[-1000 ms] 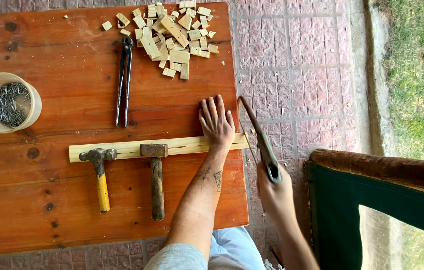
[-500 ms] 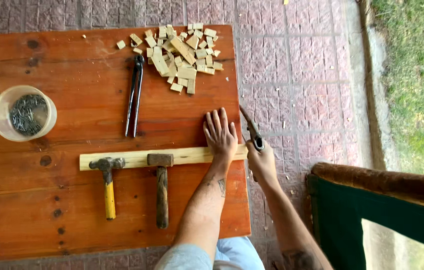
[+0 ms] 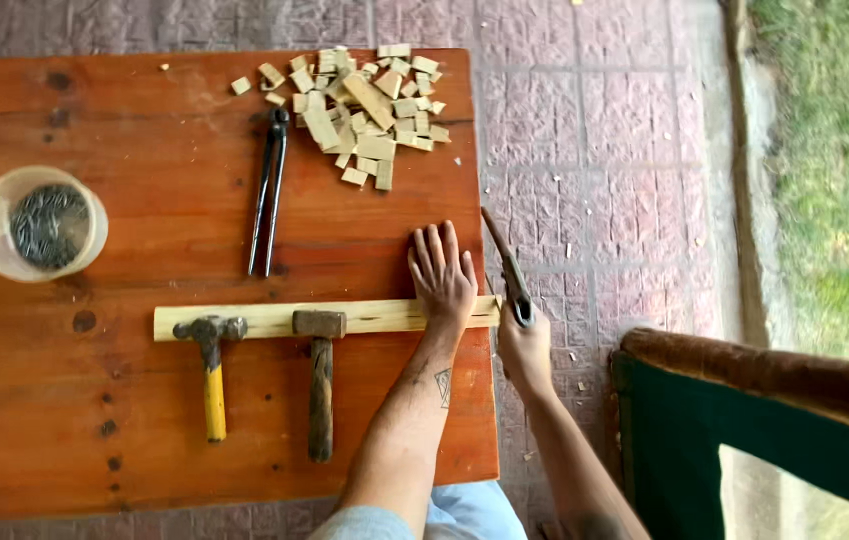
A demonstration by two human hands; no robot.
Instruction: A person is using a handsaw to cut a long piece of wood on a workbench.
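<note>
Seemingly light and stiff, the wooden strip lies across the worktop, its end pinned flat under the left hand with fingers spread, while the right hand grips a handsaw just past that end.

A red-brown wooden table stands on paving. On it lie a pale wooden strip, two hammers with heads against the strip, pincers, a heap of offcuts at the far edge, a clear tub of nails at the left, and more offcuts beside the tub.
</note>
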